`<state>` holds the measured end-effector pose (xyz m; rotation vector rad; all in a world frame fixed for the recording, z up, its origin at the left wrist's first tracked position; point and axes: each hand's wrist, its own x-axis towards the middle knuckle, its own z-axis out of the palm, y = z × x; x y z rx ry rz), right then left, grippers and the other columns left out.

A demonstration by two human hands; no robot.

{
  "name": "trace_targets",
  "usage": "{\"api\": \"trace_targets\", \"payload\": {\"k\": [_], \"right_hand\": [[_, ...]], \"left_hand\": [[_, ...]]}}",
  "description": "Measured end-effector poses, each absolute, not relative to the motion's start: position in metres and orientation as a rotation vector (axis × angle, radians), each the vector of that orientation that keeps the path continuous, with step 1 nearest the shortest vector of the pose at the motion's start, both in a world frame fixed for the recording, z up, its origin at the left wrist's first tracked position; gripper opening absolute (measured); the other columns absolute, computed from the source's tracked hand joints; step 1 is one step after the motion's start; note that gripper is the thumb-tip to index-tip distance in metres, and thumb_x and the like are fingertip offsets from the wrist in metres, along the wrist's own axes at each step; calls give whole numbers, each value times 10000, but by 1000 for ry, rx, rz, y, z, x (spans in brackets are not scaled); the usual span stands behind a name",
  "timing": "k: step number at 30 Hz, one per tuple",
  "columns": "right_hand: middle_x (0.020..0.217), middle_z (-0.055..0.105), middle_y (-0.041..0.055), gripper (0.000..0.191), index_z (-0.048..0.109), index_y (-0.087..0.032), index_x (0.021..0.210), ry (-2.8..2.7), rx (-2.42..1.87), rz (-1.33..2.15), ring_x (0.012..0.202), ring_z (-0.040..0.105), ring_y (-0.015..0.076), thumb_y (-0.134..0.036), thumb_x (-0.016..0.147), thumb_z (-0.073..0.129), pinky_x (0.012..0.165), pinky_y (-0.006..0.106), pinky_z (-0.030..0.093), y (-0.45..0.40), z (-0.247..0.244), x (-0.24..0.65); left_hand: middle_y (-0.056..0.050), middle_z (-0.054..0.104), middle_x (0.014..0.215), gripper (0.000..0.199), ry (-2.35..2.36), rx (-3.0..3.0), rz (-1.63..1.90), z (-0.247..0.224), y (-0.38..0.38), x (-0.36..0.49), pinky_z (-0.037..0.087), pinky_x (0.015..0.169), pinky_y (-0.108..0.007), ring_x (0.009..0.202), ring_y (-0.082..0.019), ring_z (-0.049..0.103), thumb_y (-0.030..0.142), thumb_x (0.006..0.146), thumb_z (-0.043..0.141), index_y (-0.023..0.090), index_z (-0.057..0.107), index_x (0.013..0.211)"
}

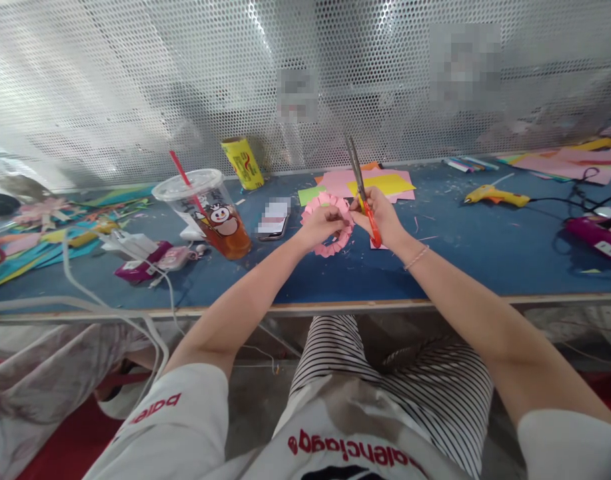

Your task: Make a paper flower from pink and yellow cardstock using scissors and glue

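Over the middle of the blue table, my left hand grips a pink paper ring with a folded, zigzag edge. My right hand is closed around red-handled scissors, whose blades point up and away from me. The fingertips of both hands meet at the ring's right side; whether the right fingers also pinch the paper is hard to make out. Just behind them lie pink paper sheets and a yellow sheet, with green and orange pieces showing beneath.
To the left stand a lidded drink cup, a phone and a yellow can. White cables and a purple power strip lie further left. On the right rests a yellow glue gun with its cord. A perforated metal panel rises behind.
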<state>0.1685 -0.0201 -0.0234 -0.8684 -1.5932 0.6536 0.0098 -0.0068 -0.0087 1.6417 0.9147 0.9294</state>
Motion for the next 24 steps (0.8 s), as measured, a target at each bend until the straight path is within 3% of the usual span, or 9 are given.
{"api": "trace_targets", "payload": {"k": [5, 10, 14, 19, 24], "right_hand": [[760, 519, -10, 283, 389, -232, 837, -1504, -919, 770, 664, 516, 123, -287, 697, 628, 625, 301, 458, -22, -17, 167], [790, 537, 13, 176, 412, -233, 815, -1415, -865, 871, 672, 533, 139, -301, 746, 558, 558, 292, 440, -22, -17, 171], [743, 515, -7, 239, 404, -235, 829, -1467, -893, 860, 630, 516, 129, -347, 749, 600, 547, 293, 432, -21, -19, 171], [726, 515, -30, 403, 402, -226, 824, -1572, -887, 762, 639, 512, 116, -364, 631, 727, 614, 300, 439, -19, -23, 167], [729, 520, -30, 329, 417, -218, 837, -1527, -836, 716, 647, 523, 112, -286, 640, 672, 653, 301, 441, -12, -31, 167]], "left_hand": [[16, 577, 519, 125, 912, 1665, 939, -8, -6, 9, 375, 468, -206, 441, -56, 494, 76, 698, 651, 141, 590, 611], [10, 596, 557, 101, 880, 1605, 998, -10, -5, 7, 397, 482, -210, 474, -68, 528, 113, 706, 655, 148, 588, 638], [-4, 623, 598, 75, 878, 1620, 989, -9, -6, 8, 410, 500, -213, 498, -69, 544, 94, 714, 627, 138, 598, 661], [8, 607, 563, 137, 930, 1691, 930, -6, -7, 10, 398, 500, -213, 479, -65, 532, 27, 683, 602, 128, 555, 604], [20, 582, 537, 128, 920, 1704, 939, -9, -6, 9, 395, 501, -211, 458, -55, 509, 65, 699, 623, 127, 562, 605]]}}
